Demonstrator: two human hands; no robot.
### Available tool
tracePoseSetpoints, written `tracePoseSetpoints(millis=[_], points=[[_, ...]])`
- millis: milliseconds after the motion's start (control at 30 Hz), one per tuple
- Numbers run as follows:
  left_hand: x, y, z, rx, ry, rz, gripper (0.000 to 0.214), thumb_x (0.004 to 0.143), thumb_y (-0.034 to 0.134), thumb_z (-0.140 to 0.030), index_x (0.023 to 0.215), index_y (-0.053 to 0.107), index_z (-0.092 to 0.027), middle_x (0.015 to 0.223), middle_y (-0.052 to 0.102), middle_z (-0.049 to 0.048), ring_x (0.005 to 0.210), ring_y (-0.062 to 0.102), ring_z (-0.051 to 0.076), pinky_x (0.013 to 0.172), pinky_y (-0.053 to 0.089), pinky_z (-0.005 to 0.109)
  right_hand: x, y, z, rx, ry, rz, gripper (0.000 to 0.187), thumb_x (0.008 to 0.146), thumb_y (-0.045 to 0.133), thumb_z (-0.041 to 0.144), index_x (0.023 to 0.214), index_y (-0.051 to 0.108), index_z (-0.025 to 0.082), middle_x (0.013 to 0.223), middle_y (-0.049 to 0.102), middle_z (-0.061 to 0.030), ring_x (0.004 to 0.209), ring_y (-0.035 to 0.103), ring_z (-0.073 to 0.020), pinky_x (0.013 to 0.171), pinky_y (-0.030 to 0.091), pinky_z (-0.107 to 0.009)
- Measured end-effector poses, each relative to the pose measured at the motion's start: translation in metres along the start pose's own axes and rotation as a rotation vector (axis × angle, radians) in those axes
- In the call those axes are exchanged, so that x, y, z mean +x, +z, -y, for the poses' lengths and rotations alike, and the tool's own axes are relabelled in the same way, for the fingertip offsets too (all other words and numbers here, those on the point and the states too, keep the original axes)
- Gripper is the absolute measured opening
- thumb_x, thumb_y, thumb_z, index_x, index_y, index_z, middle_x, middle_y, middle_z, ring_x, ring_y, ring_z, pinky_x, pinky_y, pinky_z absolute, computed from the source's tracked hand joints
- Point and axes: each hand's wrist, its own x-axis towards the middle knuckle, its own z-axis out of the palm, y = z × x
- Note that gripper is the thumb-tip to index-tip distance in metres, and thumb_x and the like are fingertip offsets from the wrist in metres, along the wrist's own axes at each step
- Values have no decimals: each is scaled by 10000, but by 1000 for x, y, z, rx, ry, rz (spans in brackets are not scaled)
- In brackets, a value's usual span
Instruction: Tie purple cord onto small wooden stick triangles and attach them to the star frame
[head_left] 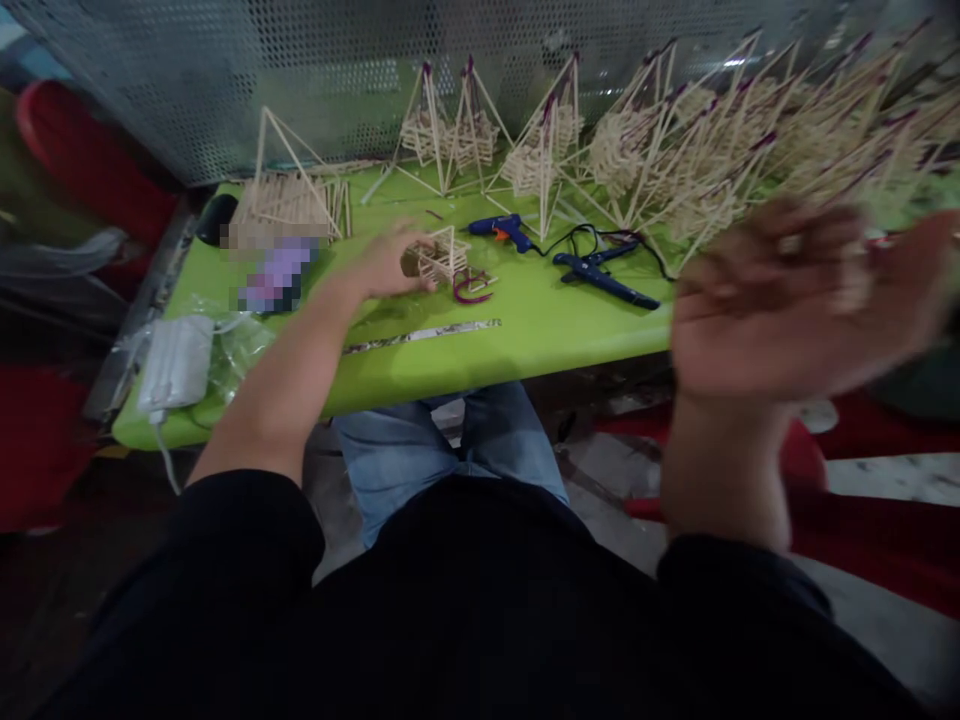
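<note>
My left hand (391, 260) reaches over the green table, its thumb and fingers closed around one end of a small basket built of thin wooden sticks (450, 256). A round brownish patch shows at that end, but I cannot make out what it is. Purple cord (472, 288) lies curled against the basket's near right side. My right hand (787, 300) is raised at the right, in front of the table edge and blurred. Its thumb stands away from loosely bent fingers, and nothing shows in its grasp.
A blue glue gun (499, 230) and a blue clamp-like tool (604, 280) lie right of the basket. Several stick frames with hanging baskets (645, 140) line the back. Loose sticks (277, 210), a white power strip (176, 362) and a printed strip (420, 335) are on the green table (570, 335).
</note>
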Motion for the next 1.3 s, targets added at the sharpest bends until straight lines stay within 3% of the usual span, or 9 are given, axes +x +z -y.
tracePoseSetpoints(millis=[167, 300, 533, 600, 667, 733, 833, 1000, 1300], points=[[-7, 2, 9, -18, -87, -85, 661, 812, 1032, -509, 1346, 759, -231, 1377, 801, 99, 1157, 724, 294, 1074, 552, 421, 41, -40, -73, 344, 119, 32, 544, 1183, 515, 668, 885, 664, 239, 933, 709, -50, 691, 574, -129, 588, 545, -254], [-5, -6, 32, -7, -153, -190, 707, 747, 1137, -411, 1275, 752, -142, 1457, 753, 127, 1230, 665, 264, 1214, 502, 404, 56, -53, -117, 472, 233, 66, 486, 1190, 484, 645, 968, 652, 246, 975, 678, -63, 723, 540, -144, 623, 573, -269], [-4, -17, 53, -171, -294, -264, 1484, 225, 1276, -387, 1502, 640, 24, 1818, 532, 280, 1529, 530, 348, 1478, 200, 685, 54, -49, -144, 509, 288, 68, 477, 1211, 441, 649, 1005, 624, 260, 980, 665, -53, 695, 469, -148, 593, 524, -272], [-8, -23, 31, -61, -225, -336, 1570, 348, 1265, -530, 1670, 557, -63, 1920, 413, 197, 1660, 401, 352, 1502, 104, 696, 55, -45, -151, 529, 297, 76, 466, 1211, 455, 650, 1006, 615, 263, 984, 658, -47, 691, 466, -146, 590, 522, -273], [-18, -26, -5, 19, 47, -413, 1285, 627, 1121, -793, 1641, 641, -166, 1803, 568, 121, 1606, 481, 311, 1476, 276, 600, 55, -40, -158, 561, 315, 91, 447, 1205, 482, 643, 1001, 603, 265, 981, 642, -39, 685, 474, -140, 588, 521, -271], [-32, -23, -48, -41, 352, -372, 879, 850, 905, -920, 1353, 824, -204, 1412, 792, 118, 1250, 706, 272, 1183, 570, 490, 52, -33, -166, 584, 334, 118, 412, 1192, 526, 622, 998, 589, 264, 976, 622, -30, 682, 474, -134, 593, 519, -268], [-61, -7, -104, -172, 633, -256, 676, 1003, 781, -875, 1199, 827, -230, 980, 847, 38, 813, 759, 197, 786, 587, 362, 39, -24, -179, 536, 354, 197, 357, 1130, 656, 573, 974, 553, 269, 956, 582, -6, 668, 424, -134, 593, 505, -272], [-105, 11, -145, -165, 567, -281, 312, 1159, 771, -464, 939, 734, -246, 860, 823, 28, 763, 788, 191, 717, 564, 316, 11, -29, -192, 407, 332, 394, 542, 1020, 840, 537, 852, 410, 254, 878, 461, 52, 615, 308, -102, 613, 506, -274], [-132, 16, -179, -520, 384, -165, 301, 1012, 922, -313, 823, 688, -304, 705, 695, 6, 567, 673, 198, 518, 529, 328, -10, -46, -178, 320, 308, 584, 554, 1155, 627, 688, 866, 390, 278, 852, 401, 62, 546, 278, -106, 492, 425, -325]])
